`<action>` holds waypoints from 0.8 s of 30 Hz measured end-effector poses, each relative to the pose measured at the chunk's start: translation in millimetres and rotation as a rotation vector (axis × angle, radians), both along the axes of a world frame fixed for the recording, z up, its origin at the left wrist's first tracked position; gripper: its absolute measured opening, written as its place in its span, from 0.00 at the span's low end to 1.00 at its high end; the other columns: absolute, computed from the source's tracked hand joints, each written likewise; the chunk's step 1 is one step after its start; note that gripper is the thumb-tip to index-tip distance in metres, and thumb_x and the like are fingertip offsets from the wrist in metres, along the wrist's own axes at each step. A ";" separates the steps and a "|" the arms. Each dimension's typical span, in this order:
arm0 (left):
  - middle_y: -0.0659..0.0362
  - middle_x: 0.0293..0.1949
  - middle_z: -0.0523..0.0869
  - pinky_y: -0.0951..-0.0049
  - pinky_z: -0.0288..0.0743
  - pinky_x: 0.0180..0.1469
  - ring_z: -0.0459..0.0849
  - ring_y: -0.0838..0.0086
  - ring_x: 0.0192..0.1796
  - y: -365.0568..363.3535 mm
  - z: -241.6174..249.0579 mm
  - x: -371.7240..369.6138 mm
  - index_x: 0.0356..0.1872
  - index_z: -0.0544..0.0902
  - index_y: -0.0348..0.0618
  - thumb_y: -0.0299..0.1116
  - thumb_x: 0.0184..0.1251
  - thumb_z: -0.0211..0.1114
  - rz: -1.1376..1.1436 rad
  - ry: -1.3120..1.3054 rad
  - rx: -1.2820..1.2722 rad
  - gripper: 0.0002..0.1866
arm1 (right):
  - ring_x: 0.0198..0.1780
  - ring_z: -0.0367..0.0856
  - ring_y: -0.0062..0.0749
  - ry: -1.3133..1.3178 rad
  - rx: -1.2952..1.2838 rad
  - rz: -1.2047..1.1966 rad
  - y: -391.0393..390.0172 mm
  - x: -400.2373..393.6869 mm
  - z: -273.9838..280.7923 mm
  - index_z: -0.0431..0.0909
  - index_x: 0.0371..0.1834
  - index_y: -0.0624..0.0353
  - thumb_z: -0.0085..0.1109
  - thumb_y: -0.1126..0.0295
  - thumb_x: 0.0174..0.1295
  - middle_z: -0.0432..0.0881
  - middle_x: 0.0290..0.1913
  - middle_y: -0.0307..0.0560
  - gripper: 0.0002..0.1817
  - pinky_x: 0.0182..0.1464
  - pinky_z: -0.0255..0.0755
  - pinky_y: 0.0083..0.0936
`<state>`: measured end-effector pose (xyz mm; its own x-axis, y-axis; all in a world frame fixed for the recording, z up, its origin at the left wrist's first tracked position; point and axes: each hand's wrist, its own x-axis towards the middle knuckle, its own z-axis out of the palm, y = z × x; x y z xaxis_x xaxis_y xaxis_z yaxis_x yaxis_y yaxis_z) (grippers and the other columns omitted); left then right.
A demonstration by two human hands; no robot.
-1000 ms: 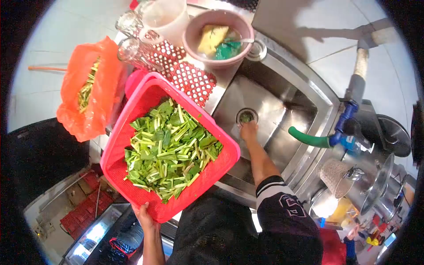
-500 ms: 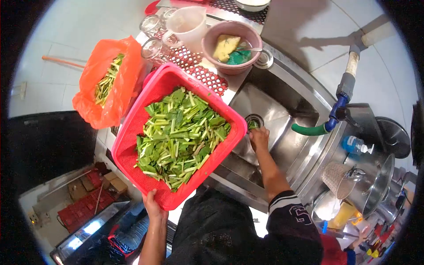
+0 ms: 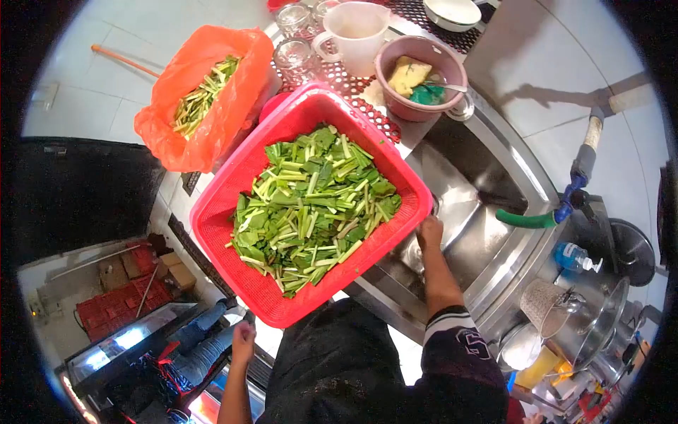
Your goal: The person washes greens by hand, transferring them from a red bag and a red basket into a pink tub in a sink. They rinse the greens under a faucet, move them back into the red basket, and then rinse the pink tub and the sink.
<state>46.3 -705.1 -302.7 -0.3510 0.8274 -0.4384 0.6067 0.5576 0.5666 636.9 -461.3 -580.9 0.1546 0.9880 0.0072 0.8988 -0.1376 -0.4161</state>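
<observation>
A red-pink plastic basket (image 3: 265,300) full of cut leafy greens (image 3: 311,205) sits tilted beside the steel sink (image 3: 477,237), with one corner over the sink's near side. Below the basket's lower left edge, my left hand (image 3: 244,340) is off the rim, its fingers curled in with nothing visible in them. My right hand (image 3: 429,232) is at the basket's right corner, over the sink; the corner hides its fingertips, so whether it holds anything cannot be made out. An orange plastic bag (image 3: 247,53) holding cut stems (image 3: 205,99) stands at the upper left.
A bowl (image 3: 395,106) with a sponge, a measuring jug (image 3: 357,39) and glass jars (image 3: 296,60) stand behind the basket. A green hose (image 3: 526,220) hangs over the sink's right side. Soap (image 3: 571,256) and metal pots are at the right.
My left hand has come off the basket's rim and dropped below it. My right hand has moved from the sink drain to the basket's corner. The view has shifted.
</observation>
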 end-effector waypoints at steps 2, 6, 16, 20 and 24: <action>0.61 0.39 0.82 0.64 0.78 0.44 0.82 0.71 0.39 -63.7 -22.2 -47.5 0.54 0.75 0.44 0.40 0.68 0.65 -0.213 0.222 -0.222 0.18 | 0.40 0.82 0.52 -0.043 0.030 -0.011 10.6 -0.9 38.7 0.81 0.32 0.59 0.56 0.68 0.59 0.84 0.36 0.54 0.08 0.42 0.73 0.46; 0.55 0.42 0.86 0.61 0.79 0.51 0.85 0.60 0.46 -73.5 -4.3 -27.3 0.53 0.78 0.43 0.41 0.63 0.69 0.748 -0.262 -0.524 0.21 | 0.39 0.83 0.54 -0.022 0.006 0.077 -3.5 6.4 -11.6 0.82 0.34 0.57 0.60 0.66 0.54 0.84 0.32 0.53 0.08 0.39 0.74 0.47; 0.49 0.55 0.83 0.60 0.77 0.57 0.82 0.60 0.57 46.2 32.8 3.9 0.57 0.79 0.44 0.41 0.67 0.66 -0.187 0.024 -0.183 0.21 | 0.48 0.82 0.33 1.699 0.056 -0.400 -4.9 -6.0 15.1 0.83 0.47 0.62 0.53 0.55 0.69 0.86 0.44 0.41 0.21 0.53 0.76 0.34; 0.52 0.53 0.84 0.65 0.77 0.55 0.84 0.63 0.52 58.0 -14.7 -51.0 0.54 0.79 0.39 0.35 0.66 0.67 -0.175 -0.142 -0.035 0.18 | 0.45 0.84 0.44 0.234 0.098 -0.268 -17.3 -44.4 178.5 0.84 0.45 0.54 0.64 0.70 0.60 0.87 0.42 0.50 0.10 0.47 0.75 0.35; 0.48 0.47 0.86 0.66 0.77 0.57 0.85 0.63 0.52 76.7 -67.2 -137.6 0.54 0.79 0.39 0.37 0.64 0.67 -0.284 -0.102 -0.133 0.20 | 0.48 0.81 0.50 -0.049 0.287 -0.257 -55.2 -58.8 256.8 0.82 0.47 0.52 0.67 0.72 0.55 0.84 0.43 0.51 0.15 0.50 0.75 0.41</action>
<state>-91.2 -628.4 -369.8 -0.0627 0.8190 -0.5703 0.6926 0.4472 0.5660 578.1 -516.5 -324.0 0.3896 0.8736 0.2915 0.8698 -0.2451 -0.4282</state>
